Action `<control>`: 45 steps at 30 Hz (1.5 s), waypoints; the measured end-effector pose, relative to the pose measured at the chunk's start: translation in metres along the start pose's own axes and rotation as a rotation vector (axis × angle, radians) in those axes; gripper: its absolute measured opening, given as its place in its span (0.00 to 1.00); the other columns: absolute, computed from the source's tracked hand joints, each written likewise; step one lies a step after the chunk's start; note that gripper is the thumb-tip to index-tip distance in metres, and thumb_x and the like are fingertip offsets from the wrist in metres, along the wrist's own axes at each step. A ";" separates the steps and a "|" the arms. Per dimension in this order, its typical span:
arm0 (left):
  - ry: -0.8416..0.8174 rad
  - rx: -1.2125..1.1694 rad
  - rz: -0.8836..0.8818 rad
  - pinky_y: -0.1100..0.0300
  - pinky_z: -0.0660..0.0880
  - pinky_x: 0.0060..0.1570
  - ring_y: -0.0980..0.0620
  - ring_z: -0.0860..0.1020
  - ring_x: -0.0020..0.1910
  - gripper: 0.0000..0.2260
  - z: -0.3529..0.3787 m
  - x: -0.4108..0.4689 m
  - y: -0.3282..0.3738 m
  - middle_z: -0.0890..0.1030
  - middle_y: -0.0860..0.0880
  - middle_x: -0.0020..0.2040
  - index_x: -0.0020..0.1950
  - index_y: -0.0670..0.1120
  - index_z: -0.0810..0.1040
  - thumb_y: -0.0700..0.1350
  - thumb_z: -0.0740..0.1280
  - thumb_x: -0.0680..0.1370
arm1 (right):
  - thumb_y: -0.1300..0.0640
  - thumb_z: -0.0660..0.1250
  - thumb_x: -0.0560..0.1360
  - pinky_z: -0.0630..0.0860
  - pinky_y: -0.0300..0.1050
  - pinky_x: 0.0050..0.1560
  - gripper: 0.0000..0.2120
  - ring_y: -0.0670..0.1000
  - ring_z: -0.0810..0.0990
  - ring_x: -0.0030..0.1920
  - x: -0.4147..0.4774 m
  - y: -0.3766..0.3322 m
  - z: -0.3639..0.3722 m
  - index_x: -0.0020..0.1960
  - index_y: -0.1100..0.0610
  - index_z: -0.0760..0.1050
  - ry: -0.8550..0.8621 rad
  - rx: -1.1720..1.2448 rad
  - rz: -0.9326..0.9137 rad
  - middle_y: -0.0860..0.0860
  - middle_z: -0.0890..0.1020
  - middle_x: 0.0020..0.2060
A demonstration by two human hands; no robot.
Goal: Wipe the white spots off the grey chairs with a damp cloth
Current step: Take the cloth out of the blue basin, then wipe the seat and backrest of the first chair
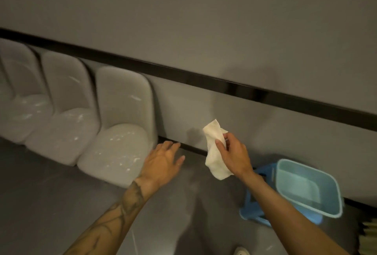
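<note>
My right hand (232, 157) pinches the cloth (213, 152) btw thumb and fingertips, and it hangs down limp and crumpled. It's held up in the air, well apart from any seat, roughly btw the nearest chair (122, 132) and the blue basin (312, 170) on its stool (253, 214). My left hand (163, 161) is empty, fingers spread and straight, hovering just beside the right edge of that chair's seat. Can't tell if it touches.

Step, as I read it: cloth is ready and I'm about to start on chair no. 1. No wiping on this one yet, as the white spots (117, 138) are scattered over the seat, w/ a streak on the backrest too. The middle chair (65, 112) and far chair (20, 102) are also speckled, so the job looks barely begun.

Next move needs:
- swing the cloth left and down onto the nearest seat
- bunch it into a flatter pad under my fingers, since a pinched corner won't scrub
- press and rub over the spot cluster, maybe w/ the left hand steadying the chair
- then do the backrest streak

Whether the cloth is wet enough, I can't tell from here.
</note>
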State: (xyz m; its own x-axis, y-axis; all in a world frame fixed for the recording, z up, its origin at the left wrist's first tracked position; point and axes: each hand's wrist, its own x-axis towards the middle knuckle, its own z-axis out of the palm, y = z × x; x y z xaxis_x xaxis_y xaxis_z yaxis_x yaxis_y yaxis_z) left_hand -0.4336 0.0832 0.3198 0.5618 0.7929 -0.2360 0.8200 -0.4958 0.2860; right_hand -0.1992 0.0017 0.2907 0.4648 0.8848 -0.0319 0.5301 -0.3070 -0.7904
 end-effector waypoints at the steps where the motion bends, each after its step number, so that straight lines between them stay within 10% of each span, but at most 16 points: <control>1: 0.012 0.006 -0.007 0.52 0.64 0.74 0.46 0.66 0.76 0.27 -0.011 -0.011 -0.024 0.67 0.48 0.79 0.82 0.51 0.63 0.59 0.57 0.85 | 0.45 0.63 0.80 0.70 0.25 0.33 0.07 0.38 0.78 0.38 -0.005 -0.019 0.017 0.52 0.48 0.71 -0.006 0.005 -0.007 0.41 0.79 0.42; 18: 0.006 0.061 -0.144 0.52 0.60 0.77 0.47 0.62 0.79 0.28 -0.097 -0.049 -0.355 0.61 0.48 0.83 0.84 0.53 0.59 0.61 0.56 0.85 | 0.42 0.63 0.79 0.73 0.35 0.38 0.06 0.40 0.80 0.42 0.018 -0.207 0.268 0.52 0.43 0.72 -0.018 0.111 -0.001 0.39 0.80 0.43; 45: -0.324 0.093 0.202 0.54 0.55 0.80 0.49 0.58 0.82 0.28 -0.031 0.132 -0.636 0.58 0.51 0.84 0.84 0.54 0.55 0.61 0.53 0.86 | 0.44 0.62 0.80 0.69 0.30 0.33 0.06 0.41 0.78 0.38 0.101 -0.192 0.508 0.51 0.45 0.69 0.291 -0.009 0.415 0.39 0.78 0.40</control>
State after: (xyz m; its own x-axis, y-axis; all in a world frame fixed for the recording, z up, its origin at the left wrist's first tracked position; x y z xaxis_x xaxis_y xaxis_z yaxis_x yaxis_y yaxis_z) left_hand -0.8840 0.5144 0.1360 0.7063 0.5303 -0.4689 0.6873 -0.6724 0.2748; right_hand -0.6145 0.3279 0.1283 0.8150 0.5541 -0.1694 0.2645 -0.6159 -0.7421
